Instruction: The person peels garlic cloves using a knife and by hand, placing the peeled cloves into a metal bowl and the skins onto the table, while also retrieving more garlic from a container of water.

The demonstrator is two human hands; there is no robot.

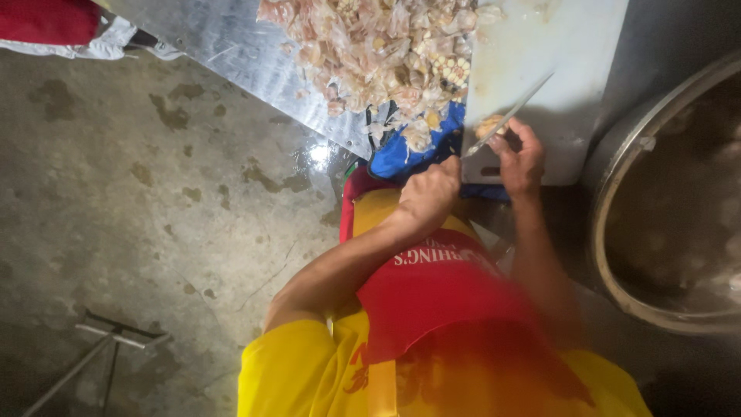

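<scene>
While the camera looks straight down over a yellow shirt and red apron [440, 293], two bare hands work at the near edge of one pale, white plastic cutting board [556, 46] that lies on a shiny sheet-metal worktop [231, 46]. Which hand is the person's left and which the right cannot be told for sure from this odd downward view; going by the arms, the hand at 9 o'clock of the pair [428, 197] is taken as the left and the one at 3 o'clock [521, 158] as the right. The left hand is closed into a fist around the handle of one long, thin-bladed steel knife [509, 116], whose blade slants up toward 1 o'clock across the board. The right hand is curled, fingertips pressing one small yellowish piece of food [488, 125] against the board, just beside the blade and touching it. The two hands sit near each other but apart.

At 11 o'clock from the hands lies one big heap of pale pink and yellow cut pieces [378, 46], too many and too blurred to count, spreading over the worktop and onto the board's left edge. One blue cloth [409, 150] hangs at the worktop's rim, between the heap and the left fist. At 3 o'clock stands one large round metal pot [617, 255], its inside dim. Below, the wet grey concrete floor [139, 201] shows dark stains, and one thin metal frame [108, 340] rests on it at 8 o'clock.
</scene>
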